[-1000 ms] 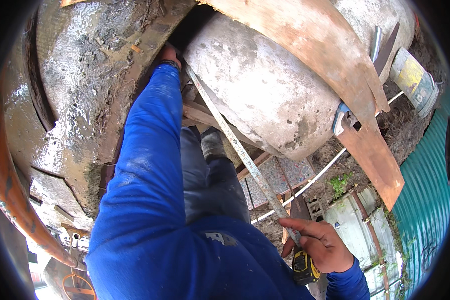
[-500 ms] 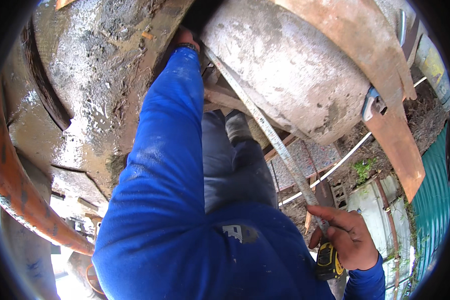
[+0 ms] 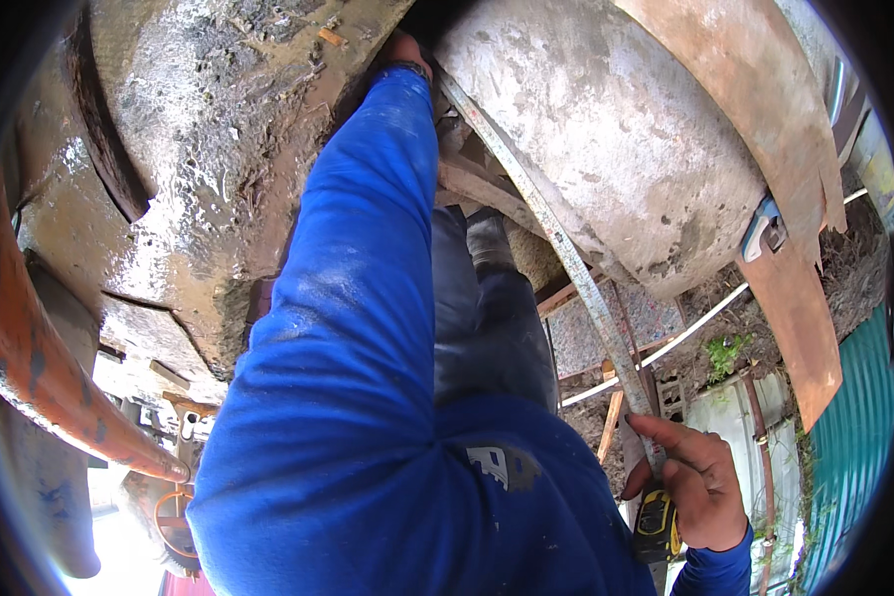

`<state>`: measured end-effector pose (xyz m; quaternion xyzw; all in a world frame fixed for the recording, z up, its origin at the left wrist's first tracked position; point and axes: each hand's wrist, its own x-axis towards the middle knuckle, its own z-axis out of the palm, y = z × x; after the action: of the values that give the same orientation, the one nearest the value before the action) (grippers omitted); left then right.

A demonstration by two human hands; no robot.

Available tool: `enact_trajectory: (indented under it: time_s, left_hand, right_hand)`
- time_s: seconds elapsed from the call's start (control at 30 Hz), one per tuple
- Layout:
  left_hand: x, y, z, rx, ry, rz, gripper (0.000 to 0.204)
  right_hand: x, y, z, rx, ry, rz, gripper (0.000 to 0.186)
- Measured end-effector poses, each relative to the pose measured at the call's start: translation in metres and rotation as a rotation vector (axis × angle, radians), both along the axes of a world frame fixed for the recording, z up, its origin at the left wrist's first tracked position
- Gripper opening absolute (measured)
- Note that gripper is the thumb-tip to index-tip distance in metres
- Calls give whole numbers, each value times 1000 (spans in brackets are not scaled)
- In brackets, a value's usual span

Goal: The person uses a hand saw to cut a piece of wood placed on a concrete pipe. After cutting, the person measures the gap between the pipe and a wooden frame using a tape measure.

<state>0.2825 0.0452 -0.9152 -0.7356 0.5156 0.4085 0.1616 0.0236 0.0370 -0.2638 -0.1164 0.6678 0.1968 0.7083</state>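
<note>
A long, worn tape measure blade (image 3: 566,248) slants from the dark gap at the top down to my right hand. My right hand (image 3: 700,487) is closed on the blade, thumb and fingers pinching it just above the black-and-yellow tape measure case (image 3: 656,523). Up at the top, my left hand (image 3: 404,52) reaches into the gap beside the far end of the blade. Its fingers are hidden in shadow, so whether they grip the blade cannot be seen.
Wet, muddy concrete (image 3: 209,199) lies left of my arm; a pale rounded concrete surface (image 3: 586,139) rises right. Beyond it are brown boards (image 3: 790,328) with a blue-handled tool (image 3: 762,230). An orange pipe (image 3: 60,368) curves at far left. Green corrugated sheet (image 3: 849,407) stands at right.
The view has shifted slightly, so the surroundings sit further right. Both hands keep nearly the same places along the tape, which stays stretched between them.
</note>
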Motion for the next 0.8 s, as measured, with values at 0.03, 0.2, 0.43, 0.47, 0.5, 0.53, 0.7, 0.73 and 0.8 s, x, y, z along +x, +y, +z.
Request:
enact_trajectory:
  time_s: [0.03,0.2,0.43,0.47,0.5,0.53,0.7,0.73,0.8]
  left_hand:
    - [0,9,-13,-44,-20,15,73]
    - [-3,6,-28,-30,-44,-73,73]
    - [1,18,-50,-167,-53,-93,65]
    - [1,16,-50,-144,-43,-106,64]
    - [3,14,-48,-121,-35,-114,64]
    - [5,13,-47,-86,-21,-115,63]
    - [3,7,-23,-56,-7,-96,59]
    - [2,5,-17,-40,-4,-131,57]
    - [-1,-5,1,-9,-18,-196,53]
  right_hand:
    - [1,1,0,-5,-14,22,61]
    - [-1,3,-1,-30,-15,70,58]
    - [-3,8,-4,-61,-42,90,55]
    - [-4,10,-4,-74,-45,83,55]
    - [-5,12,-3,-87,-51,82,54]
    - [-6,13,-3,-92,-57,89,54]
    - [-9,18,-1,-127,-67,103,53]
    - [-10,19,-1,-130,-67,104,53]
    - [-13,22,-2,-136,-73,85,53]
